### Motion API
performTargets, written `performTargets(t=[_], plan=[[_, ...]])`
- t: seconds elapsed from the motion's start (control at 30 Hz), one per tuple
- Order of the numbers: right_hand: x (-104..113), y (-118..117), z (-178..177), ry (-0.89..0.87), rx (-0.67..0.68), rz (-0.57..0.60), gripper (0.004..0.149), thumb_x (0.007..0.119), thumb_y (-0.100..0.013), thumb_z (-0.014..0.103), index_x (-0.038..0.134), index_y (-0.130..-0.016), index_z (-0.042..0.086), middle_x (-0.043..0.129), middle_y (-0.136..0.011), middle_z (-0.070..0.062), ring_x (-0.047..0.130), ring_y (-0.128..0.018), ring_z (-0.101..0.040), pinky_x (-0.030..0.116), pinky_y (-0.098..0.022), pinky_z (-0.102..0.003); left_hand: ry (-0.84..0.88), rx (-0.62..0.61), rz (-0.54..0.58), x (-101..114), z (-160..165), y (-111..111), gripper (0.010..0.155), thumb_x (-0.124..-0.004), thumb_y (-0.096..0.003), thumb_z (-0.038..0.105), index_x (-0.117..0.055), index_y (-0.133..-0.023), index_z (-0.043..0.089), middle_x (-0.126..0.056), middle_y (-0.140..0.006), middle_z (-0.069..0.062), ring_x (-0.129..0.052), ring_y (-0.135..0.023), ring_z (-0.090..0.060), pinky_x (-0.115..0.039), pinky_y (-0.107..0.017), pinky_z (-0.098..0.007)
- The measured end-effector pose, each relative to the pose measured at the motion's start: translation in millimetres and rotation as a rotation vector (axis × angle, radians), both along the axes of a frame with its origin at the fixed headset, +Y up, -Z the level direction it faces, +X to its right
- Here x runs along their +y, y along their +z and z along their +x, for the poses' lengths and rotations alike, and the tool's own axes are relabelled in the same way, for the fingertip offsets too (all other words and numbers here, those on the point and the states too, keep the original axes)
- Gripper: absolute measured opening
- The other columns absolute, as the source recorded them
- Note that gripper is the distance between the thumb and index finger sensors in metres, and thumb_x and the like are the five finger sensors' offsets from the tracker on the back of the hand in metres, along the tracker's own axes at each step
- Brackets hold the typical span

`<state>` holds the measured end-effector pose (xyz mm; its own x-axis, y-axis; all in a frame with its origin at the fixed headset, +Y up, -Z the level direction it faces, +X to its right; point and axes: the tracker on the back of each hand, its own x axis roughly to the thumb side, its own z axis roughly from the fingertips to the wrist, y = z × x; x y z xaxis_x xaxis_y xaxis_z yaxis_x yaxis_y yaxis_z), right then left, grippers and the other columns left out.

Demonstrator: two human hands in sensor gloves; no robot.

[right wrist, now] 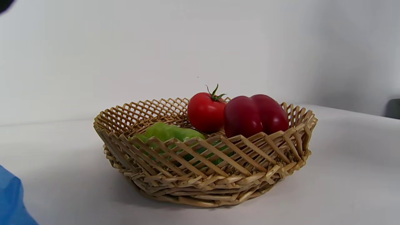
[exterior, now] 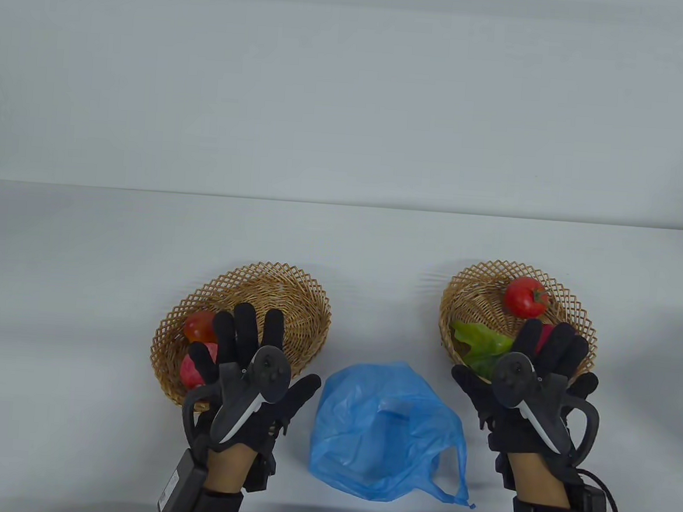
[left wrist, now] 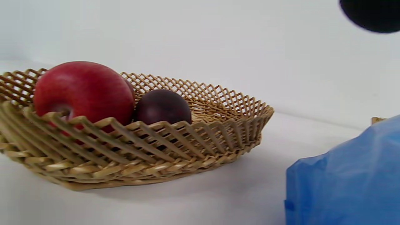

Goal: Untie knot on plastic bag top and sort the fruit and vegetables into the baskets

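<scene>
The blue plastic bag (exterior: 385,431) lies slack and untied on the table between my hands, also at the edge of the left wrist view as the bag (left wrist: 347,178). My left hand (exterior: 253,352) hovers open, fingers spread, over the left wicker basket (exterior: 291,299), which holds a red apple (left wrist: 82,92), a dark plum (left wrist: 162,106) and an orange-red fruit (exterior: 199,326). My right hand (exterior: 544,364) is open over the right basket (exterior: 480,283), holding nothing. That basket (right wrist: 206,175) contains a tomato (right wrist: 205,112), a red bell pepper (right wrist: 256,115) and a green pepper (right wrist: 170,132).
The white table (exterior: 342,244) stretches behind both baskets up to a pale wall. A cable (exterior: 608,491) runs from my right wrist off the bottom edge. The bag's handles (exterior: 456,498) trail toward the front edge.
</scene>
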<state>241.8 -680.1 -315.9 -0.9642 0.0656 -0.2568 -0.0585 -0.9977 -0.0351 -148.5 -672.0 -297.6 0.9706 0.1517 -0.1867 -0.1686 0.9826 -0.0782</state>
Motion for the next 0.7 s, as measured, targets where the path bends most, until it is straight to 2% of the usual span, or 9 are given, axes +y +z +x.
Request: performTargets(t=[0.03, 0.2, 0.7], plan=[[-1, 0, 0, -0.006, 0.001, -0.013, 0.117, 0.057, -0.037, 0.085, -0.018, -0.097, 0.019, -0.029, -0.099, -0.025, -0.023, -0.093, -0.053, 0.007, -0.061, -0.083, 0.033, 0.028, -0.005, 1, -6, 0, 0.108, -0.062, -0.0335, 0.083, 0.011, -0.103, 0.043, 0.019, -0.114, 0.001, 0.004, -0.117, -0.038, -0.008, -0.078, -0.077], [1, 1, 2, -0.057, -0.011, -0.026, 0.113, 0.055, -0.039, 0.084, -0.015, -0.099, 0.019, -0.028, -0.099, -0.024, -0.021, -0.093, -0.054, 0.008, -0.061, -0.083, 0.196, 0.213, 0.025, 5, -49, 0, 0.108, -0.062, -0.0335, 0.082, 0.011, -0.103, 0.044, 0.02, -0.113, 0.002, 0.006, -0.118, -0.036, -0.005, -0.079, -0.075], [3, 3, 4, -0.084, -0.006, -0.045, 0.113, 0.056, -0.039, 0.083, -0.014, -0.099, 0.019, -0.027, -0.099, -0.024, -0.021, -0.093, -0.054, 0.008, -0.062, -0.083, 0.156, 0.205, 0.029, -1, -47, 0, 0.107, -0.061, -0.0329, 0.082, 0.011, -0.102, 0.044, 0.019, -0.114, 0.002, 0.004, -0.118, -0.034, -0.006, -0.08, -0.073]])
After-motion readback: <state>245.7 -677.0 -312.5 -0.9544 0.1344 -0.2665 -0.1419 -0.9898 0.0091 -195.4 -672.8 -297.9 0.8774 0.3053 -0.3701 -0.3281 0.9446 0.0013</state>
